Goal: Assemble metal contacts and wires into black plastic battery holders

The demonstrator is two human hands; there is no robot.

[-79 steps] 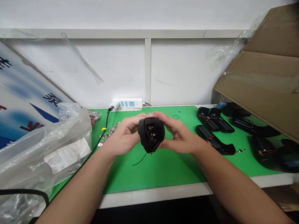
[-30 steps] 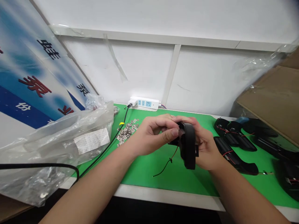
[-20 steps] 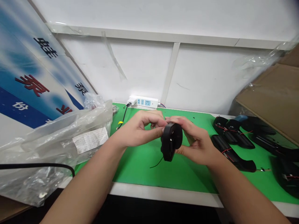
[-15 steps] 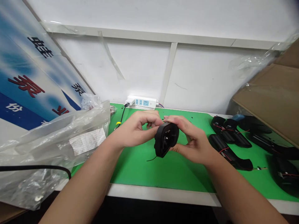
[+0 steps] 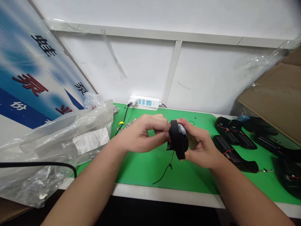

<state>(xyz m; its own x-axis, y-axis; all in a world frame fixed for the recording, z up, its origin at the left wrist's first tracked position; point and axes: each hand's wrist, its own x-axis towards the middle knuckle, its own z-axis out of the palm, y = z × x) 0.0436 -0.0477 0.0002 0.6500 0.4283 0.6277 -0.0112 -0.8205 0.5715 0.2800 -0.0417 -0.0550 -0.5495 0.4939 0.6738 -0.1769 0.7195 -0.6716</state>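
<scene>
A black plastic part (image 5: 180, 141) is held above the green mat (image 5: 143, 169), turned edge-on with a pale patch on its right side. From its underside hangs a thin red and black wire (image 5: 169, 166). My right hand (image 5: 199, 144) is closed around the part's right side, fingers at the top and thumb at the bottom. At the left edge of the part, my left hand (image 5: 148, 133) has thumb and index finger pinched together against it. Small metal pieces (image 5: 130, 124) lie on the mat behind my left hand.
Several black curved parts with red wires (image 5: 232, 153) lie at the right, beside a cardboard box (image 5: 275, 91). A white power strip (image 5: 148, 103) stands against the wall. Plastic bags (image 5: 91, 131) cover the left side, with a black cable (image 5: 39, 164) across them.
The black part has been turned so its hollow side no longer faces me, and it has moved slightly right with both hands. More of its hanging wire shows.
</scene>
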